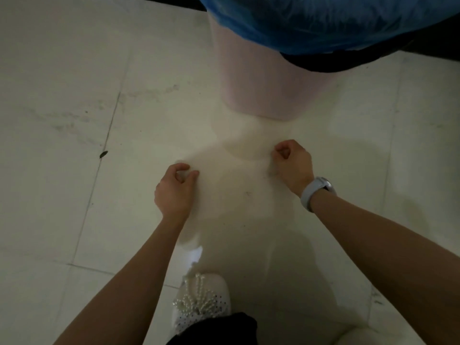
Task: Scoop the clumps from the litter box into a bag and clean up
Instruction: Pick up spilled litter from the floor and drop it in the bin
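Bag (231, 185), thin, pale and nearly see-through, is stretched between both hands low over a pale tiled floor (62, 95), seen from above by a head-worn camera. Left hand (174, 190) has its fingers curled and thumb closed, pinching one edge of the plastic. Right hand (293, 165), with a light-coloured watch (315, 191) on its wrist, is likewise curled and grips the opposite edge. The film hangs down between the two forearms toward a white shoe trimmed with pearl beads (201, 300). Just beyond the hands stands a pale pink bin (258, 78) lined with a blue plastic liner (323, 21) that folds over its rim. A small dark speck (103, 154) lies on a tile seam to the left.

No litter box or scoop is in view (so how much scooping is done cannot be told). The step in hand looks like opening or spreading the bag's mouth, though it could equally be gathering it shut; the dim light and the faint plastic make this uncertain. Whether the bag holds anything is also unclear. The next move probably calls for keeping a firm grip on both edges so the thin film neither slips nor tears.
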A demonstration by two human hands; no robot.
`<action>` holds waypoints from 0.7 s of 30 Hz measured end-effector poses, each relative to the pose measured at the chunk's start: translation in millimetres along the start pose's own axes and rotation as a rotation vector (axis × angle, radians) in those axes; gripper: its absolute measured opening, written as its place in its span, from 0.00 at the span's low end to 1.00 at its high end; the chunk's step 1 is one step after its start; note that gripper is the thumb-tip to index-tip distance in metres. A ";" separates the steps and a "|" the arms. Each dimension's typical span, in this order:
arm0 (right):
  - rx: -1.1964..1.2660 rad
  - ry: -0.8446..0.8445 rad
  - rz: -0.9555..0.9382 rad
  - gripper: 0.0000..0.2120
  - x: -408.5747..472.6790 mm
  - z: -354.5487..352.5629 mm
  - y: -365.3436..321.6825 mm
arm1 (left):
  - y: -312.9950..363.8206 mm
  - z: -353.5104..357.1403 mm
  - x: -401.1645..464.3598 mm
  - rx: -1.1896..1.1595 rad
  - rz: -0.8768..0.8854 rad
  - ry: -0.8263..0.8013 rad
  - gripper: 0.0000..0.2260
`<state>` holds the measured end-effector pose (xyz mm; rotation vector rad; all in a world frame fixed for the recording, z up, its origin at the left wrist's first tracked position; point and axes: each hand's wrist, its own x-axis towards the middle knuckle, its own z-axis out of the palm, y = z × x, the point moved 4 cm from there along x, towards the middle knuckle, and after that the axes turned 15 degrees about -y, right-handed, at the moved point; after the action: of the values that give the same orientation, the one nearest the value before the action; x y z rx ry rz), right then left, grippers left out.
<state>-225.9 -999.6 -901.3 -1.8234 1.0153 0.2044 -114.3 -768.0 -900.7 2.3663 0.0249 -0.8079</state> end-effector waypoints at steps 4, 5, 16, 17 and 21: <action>-0.095 0.014 -0.016 0.07 5.5 7.1 -0.3 | 1.7 2.6 -0.4 0.017 -0.004 0.029 0.10; -0.109 0.026 -0.018 0.06 6.2 8.3 0.4 | 3.1 3.0 -1.6 0.013 -0.011 0.035 0.10; -0.058 0.077 -0.023 0.08 4.9 4.2 -5.9 | 9.5 4.4 -1.2 0.011 -0.010 0.009 0.08; 0.055 0.102 -0.004 0.09 4.6 -0.6 -4.2 | 9.4 5.1 -0.2 -0.085 0.021 -0.015 0.07; 0.159 0.172 -0.027 0.09 3.6 -13.6 -2.0 | 24.1 14.4 -6.3 -0.553 0.080 -0.144 0.12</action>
<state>-226.1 -1012.5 -895.2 -1.7296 1.0934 -0.0494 -122.1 -794.4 -892.5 1.7766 0.0821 -0.8080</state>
